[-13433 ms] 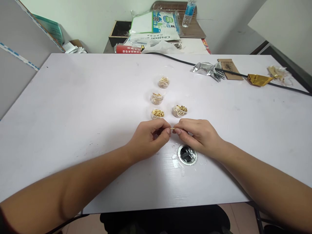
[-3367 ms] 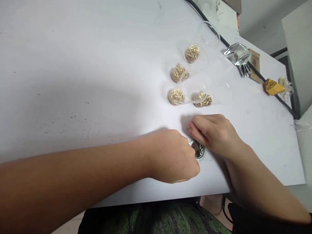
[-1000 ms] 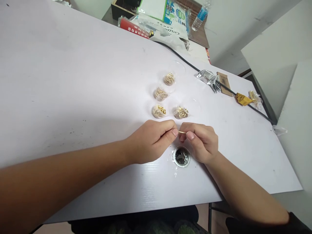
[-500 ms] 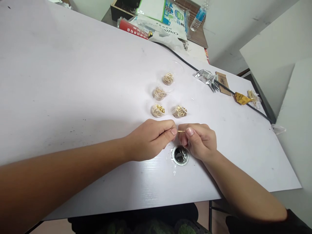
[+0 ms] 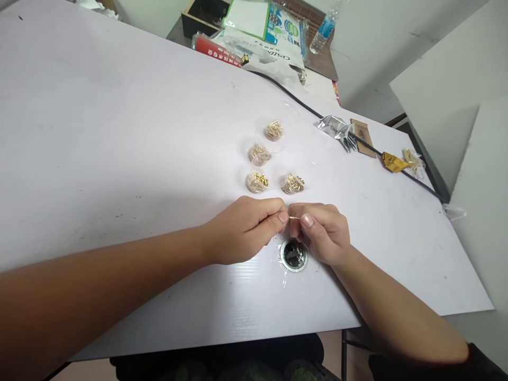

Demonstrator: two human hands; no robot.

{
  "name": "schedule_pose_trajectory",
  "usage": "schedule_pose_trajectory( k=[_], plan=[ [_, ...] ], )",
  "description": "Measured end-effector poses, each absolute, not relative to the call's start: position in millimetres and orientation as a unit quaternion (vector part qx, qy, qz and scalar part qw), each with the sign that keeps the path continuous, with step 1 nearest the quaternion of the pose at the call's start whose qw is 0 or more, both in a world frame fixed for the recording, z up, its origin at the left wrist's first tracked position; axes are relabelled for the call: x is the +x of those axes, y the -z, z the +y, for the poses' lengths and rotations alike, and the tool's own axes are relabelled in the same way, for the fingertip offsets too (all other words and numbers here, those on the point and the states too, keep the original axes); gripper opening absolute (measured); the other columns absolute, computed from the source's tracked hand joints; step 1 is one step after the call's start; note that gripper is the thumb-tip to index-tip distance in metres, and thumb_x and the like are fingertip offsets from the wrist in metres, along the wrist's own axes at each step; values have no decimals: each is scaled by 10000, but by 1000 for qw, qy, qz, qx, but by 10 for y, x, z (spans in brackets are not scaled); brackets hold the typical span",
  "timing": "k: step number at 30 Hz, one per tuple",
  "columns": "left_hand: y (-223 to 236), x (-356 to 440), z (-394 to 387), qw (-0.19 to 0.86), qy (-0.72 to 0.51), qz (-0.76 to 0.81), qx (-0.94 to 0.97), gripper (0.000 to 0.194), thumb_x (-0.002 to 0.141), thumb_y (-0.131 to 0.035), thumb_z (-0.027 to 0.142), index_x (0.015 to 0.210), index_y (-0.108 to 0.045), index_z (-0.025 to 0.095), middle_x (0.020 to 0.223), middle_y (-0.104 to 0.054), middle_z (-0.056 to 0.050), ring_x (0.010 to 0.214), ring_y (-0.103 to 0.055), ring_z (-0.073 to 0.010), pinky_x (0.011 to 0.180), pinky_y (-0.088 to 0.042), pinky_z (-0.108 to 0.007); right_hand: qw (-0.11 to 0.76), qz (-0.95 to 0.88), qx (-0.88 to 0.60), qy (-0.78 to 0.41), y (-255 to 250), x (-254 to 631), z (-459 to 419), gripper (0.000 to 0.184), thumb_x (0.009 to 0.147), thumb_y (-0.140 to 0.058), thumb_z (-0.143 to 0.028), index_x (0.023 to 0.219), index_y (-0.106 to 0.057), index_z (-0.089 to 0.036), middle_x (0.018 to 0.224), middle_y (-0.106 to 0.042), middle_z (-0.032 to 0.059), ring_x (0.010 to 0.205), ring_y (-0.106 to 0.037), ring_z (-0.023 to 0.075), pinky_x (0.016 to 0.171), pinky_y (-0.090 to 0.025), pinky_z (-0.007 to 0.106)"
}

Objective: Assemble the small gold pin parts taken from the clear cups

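A person's left hand [image 5: 242,230] and right hand [image 5: 323,233] hold a short gold pin [image 5: 294,217] level, fingers [image 5: 307,220] clamped at each end for fine control, just far of a metal-rimmed ring [image 5: 293,255] on the white worktop [image 5: 119,132], clear packets of gold pins [image 5: 292,183] within easy reach.

Bright even light, soft shadow under the left hand [image 5: 242,230], bowed edges

We see a white table [image 5: 119,132] with four small clear packets of brass pins [image 5: 257,182] clustered near its middle, a round metal-rimmed disc [image 5: 293,255] nearer us, and a black cable [image 5: 301,100], crumpled silver foil [image 5: 333,127] and gold foil [image 5: 393,162] toward the far right edge.
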State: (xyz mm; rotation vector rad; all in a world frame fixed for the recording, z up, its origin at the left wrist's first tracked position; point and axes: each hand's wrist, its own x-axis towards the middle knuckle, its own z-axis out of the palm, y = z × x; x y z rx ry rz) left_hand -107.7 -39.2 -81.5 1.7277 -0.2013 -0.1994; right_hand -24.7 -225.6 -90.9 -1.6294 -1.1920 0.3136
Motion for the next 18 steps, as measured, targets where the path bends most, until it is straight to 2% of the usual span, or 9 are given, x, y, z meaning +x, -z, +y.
schedule_pose_trajectory(
  k=[5,11,13,16,18],
  plan=[
    [838,-1065,-378,629,104,-106,763,304,994,-398,320,778,-535,156,631,-566,48,535,-455,-50,560,-385,-196,497,-536,-679,-77,880,-225,-2244,309,990,-422,-175,691,-498,-184,553,-495,-2,493,-440,107,469,-339,251],
    [881,-1077,-356,596,115,-130,784,333,1002,-385,385,838,-575,167,660,-583,38,572,-476,-67,569,-380,-211,463,-554,-688,72,754,-125,-2291,163,943,-472,-122,828,-571,-182,625,-565,15,526,-516,127,478,-402,260],
    [886,-1086,-356,577,108,-140,798,337,1002,-386,385,827,-575,168,657,-579,37,572,-472,-70,572,-369,-218,433,-527,-718,140,655,-69,-2307,132,933,-497,-126,856,-586,-186,619,-571,5,505,-516,120,464,-390,251],
    [885,-1087,-361,563,110,-147,806,359,1007,-366,389,812,-570,166,646,-574,34,559,-462,-73,568,-358,-227,343,-490,-774,210,465,27,-2275,105,918,-541,-141,837,-588,-188,610,-586,-2,482,-500,103,442,-353,234],
    [884,-1084,-362,558,108,-146,810,362,1008,-361,384,806,-568,165,646,-578,31,559,-467,-75,572,-358,-230,303,-492,-777,248,341,101,-2204,134,921,-534,-146,801,-577,-189,574,-552,-20,458,-435,89,452,-344,229]
  ],
)
